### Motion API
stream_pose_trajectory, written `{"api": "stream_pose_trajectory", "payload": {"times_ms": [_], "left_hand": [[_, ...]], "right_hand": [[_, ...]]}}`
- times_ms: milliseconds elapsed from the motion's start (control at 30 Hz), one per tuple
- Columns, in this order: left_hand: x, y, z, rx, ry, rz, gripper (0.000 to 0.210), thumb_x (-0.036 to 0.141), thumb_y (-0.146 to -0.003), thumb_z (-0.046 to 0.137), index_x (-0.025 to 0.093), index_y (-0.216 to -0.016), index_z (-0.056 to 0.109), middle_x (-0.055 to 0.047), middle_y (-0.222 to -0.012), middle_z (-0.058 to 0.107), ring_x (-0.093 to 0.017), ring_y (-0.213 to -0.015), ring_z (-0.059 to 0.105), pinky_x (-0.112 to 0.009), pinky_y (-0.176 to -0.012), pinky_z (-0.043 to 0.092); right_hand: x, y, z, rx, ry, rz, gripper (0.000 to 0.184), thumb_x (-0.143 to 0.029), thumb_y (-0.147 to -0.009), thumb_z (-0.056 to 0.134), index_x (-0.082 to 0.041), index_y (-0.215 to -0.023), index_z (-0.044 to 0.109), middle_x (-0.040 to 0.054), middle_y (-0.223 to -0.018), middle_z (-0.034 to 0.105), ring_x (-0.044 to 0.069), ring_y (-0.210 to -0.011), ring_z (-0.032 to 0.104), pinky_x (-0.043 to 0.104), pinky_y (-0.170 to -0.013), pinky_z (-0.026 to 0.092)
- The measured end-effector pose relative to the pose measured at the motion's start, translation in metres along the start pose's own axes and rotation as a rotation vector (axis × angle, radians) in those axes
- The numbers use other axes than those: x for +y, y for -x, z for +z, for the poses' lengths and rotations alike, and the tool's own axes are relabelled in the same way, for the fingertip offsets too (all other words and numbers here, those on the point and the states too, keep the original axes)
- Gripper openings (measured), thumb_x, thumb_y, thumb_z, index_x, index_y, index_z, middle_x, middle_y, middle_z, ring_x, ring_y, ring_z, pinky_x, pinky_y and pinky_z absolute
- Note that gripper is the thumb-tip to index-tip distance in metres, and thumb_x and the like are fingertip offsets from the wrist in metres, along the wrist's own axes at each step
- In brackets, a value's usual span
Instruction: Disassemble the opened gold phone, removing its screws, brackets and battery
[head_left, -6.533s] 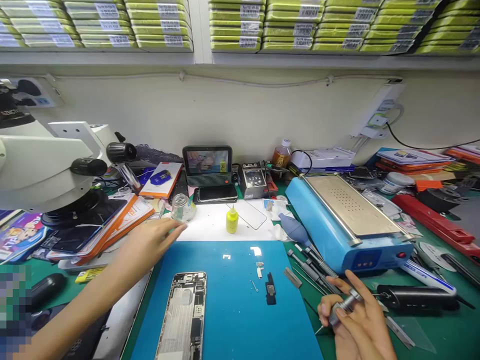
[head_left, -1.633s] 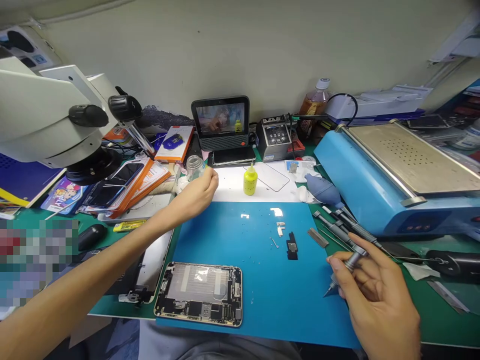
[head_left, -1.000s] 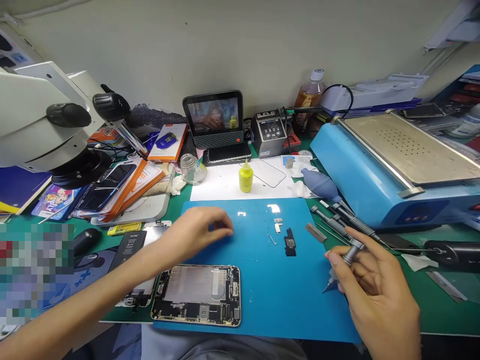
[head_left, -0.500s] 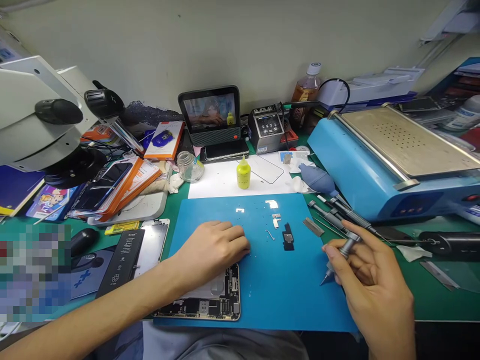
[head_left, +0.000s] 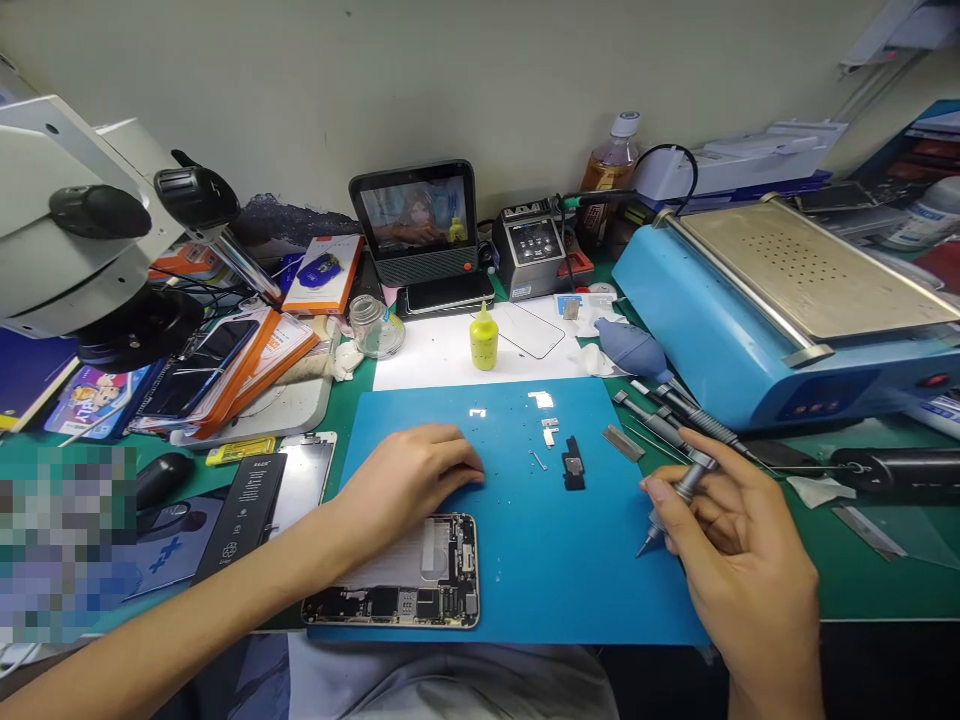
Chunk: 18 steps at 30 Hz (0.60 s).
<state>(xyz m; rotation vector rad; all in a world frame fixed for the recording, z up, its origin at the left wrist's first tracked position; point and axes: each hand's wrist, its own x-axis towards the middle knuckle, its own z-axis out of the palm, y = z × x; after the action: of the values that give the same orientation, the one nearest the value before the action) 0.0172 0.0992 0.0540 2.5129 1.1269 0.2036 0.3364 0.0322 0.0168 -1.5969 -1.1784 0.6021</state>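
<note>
Right hand (head_left: 739,545) clamped on screwdriver (head_left: 685,485); left hand (head_left: 411,478), grip unclear, by phone (head_left: 427,585) at near edge of desk (head_left: 874,595); likely screwdriving, next needing alignment

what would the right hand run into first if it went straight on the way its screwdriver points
Most likely the blue mat: the right hand holds the screwdriver pointing down and leftward at it. Whether the tip already touches is unclear.

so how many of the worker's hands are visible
2: the left hand, curled near the opened device, and the right hand, at the right edge of the blue mat, holding a screwdriver-like tool.
</note>
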Motion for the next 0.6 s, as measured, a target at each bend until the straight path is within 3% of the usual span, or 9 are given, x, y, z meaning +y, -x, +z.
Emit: {"api": "stream_pose_trajectory", "payload": {"times_ms": [267, 600], "left_hand": [[0.001, 0.018, 0.005, 0.006, -0.126, 0.107, 0.012, 0.030, -0.113, 0.077, 0.018, -0.113, 0.077, -0.003, -0.109, 0.079, -0.017, -0.093, 0.077, -0.035, -0.085, 0.069], [0.007, 0.001, 0.014, 0.015, -0.183, 0.051, 0.021, 0.035, -0.112, 0.078, 0.018, -0.123, 0.076, -0.005, -0.118, 0.079, -0.019, -0.098, 0.078, -0.037, -0.086, 0.070]], "right_hand": [[0.000, 0.000, 0.002, 0.005, -0.005, 0.003, 0.063, -0.059, -0.097, 0.089, -0.033, -0.152, 0.074, 0.0042, -0.102, 0.080, 0.016, -0.075, 0.073, 0.020, -0.056, 0.060], [0.001, 0.001, -0.001, 0.009, -0.001, -0.005, 0.064, -0.061, -0.097, 0.089, -0.032, -0.152, 0.074, 0.0048, -0.102, 0.080, 0.017, -0.071, 0.070, 0.023, -0.054, 0.058]]}}
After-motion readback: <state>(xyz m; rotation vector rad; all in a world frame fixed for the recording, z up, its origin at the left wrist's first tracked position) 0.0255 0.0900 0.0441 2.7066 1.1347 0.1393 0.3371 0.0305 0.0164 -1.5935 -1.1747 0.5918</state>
